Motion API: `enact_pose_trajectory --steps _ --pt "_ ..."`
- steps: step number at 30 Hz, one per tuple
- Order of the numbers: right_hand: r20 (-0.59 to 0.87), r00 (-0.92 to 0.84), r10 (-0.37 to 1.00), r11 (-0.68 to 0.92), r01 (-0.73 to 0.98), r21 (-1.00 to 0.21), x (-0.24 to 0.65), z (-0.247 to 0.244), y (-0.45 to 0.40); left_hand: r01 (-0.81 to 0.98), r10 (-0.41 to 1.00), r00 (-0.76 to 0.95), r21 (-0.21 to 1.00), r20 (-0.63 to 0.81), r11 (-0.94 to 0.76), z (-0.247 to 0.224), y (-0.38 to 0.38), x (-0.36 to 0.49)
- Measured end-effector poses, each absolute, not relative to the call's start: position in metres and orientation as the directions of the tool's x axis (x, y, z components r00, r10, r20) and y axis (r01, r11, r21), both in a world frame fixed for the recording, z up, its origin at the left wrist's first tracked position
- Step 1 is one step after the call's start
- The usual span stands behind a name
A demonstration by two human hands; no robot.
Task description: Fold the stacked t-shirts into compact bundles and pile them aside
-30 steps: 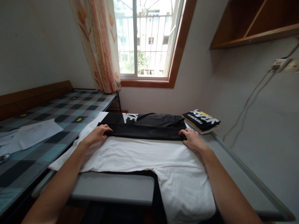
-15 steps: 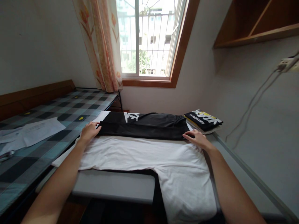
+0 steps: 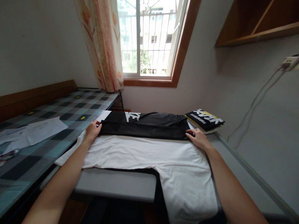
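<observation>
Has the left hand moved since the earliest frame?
Yes. Judged against the window, the left hand has shifted left, out to the left end of the black garment.

Daylight pours through the sliding window point(image 3: 139, 40) on the far wall point(image 3: 154, 98), bright enough to bleach the building point(image 3: 154, 23) beyond the metal bars point(image 3: 158, 46). A sheer curtain point(image 3: 105, 46) printed with orange tulips hangs at its left. On that side I see a bed point(image 3: 95, 99) with a checked mattress and a brown wooden board point(image 3: 35, 93) along the wall. To my right, a wooden wall shelf point(image 3: 257, 34) sits above a socket point(image 3: 290, 63) trailing cords point(image 3: 253, 101), beside the pale grey worktop point(image 3: 116, 183).
</observation>
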State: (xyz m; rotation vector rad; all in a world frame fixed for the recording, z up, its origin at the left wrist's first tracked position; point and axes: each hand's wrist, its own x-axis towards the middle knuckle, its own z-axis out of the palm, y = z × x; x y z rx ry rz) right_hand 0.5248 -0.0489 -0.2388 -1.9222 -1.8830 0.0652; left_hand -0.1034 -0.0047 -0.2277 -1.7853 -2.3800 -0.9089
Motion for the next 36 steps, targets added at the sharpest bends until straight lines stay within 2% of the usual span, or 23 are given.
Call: enact_pose_trajectory --steps 4,6,10,13,18,21,25,31,34,36 --pt "0.283 0.056 0.958 0.044 0.940 -0.337 0.525 -0.240 -0.048 0.798 0.879 -0.368 0.588 0.305 0.130 -0.227 0.004 -0.107" --pt "0.282 0.053 0.958 0.045 0.943 -0.330 0.525 -0.239 -0.048 0.789 0.899 -0.353 0.600 0.261 0.136 -0.226 0.005 -0.106" --pt "0.289 0.055 0.956 0.045 0.943 -0.329 0.524 -0.239 -0.049 0.818 0.922 -0.329 0.550 0.202 0.171 -0.222 0.002 -0.099" --pt "0.298 0.055 0.953 0.051 0.940 -0.336 0.524 -0.238 -0.050 0.813 0.910 -0.343 0.559 0.233 0.163 -0.221 -0.002 -0.095" --pt "0.289 0.050 0.956 0.059 0.933 -0.355 0.525 -0.238 -0.049 0.650 0.882 -0.366 0.759 0.297 0.015 -0.219 -0.003 -0.095" --pt "0.280 0.072 0.957 0.040 0.926 -0.376 0.525 -0.238 -0.049 0.572 0.848 -0.418 0.820 0.326 -0.033 -0.216 -0.004 -0.096" --pt "0.270 0.148 0.951 -0.037 0.926 -0.376 0.522 -0.237 -0.050 0.572 0.792 -0.481 0.819 0.376 -0.041 -0.212 -0.006 -0.095" --pt "0.315 0.219 0.924 -0.083 0.915 -0.394 0.516 -0.233 -0.053 0.515 0.845 -0.489 0.853 0.216 0.080 -0.209 -0.008 -0.095" --pt "0.316 0.269 0.910 -0.122 0.902 -0.415 0.515 -0.232 -0.052 0.577 0.869 -0.453 0.808 0.198 0.117 -0.209 -0.008 -0.101" --pt "0.310 0.297 0.903 -0.153 0.897 -0.414 0.514 -0.233 -0.052 0.657 0.884 -0.433 0.733 0.176 0.176 -0.209 -0.007 -0.107"
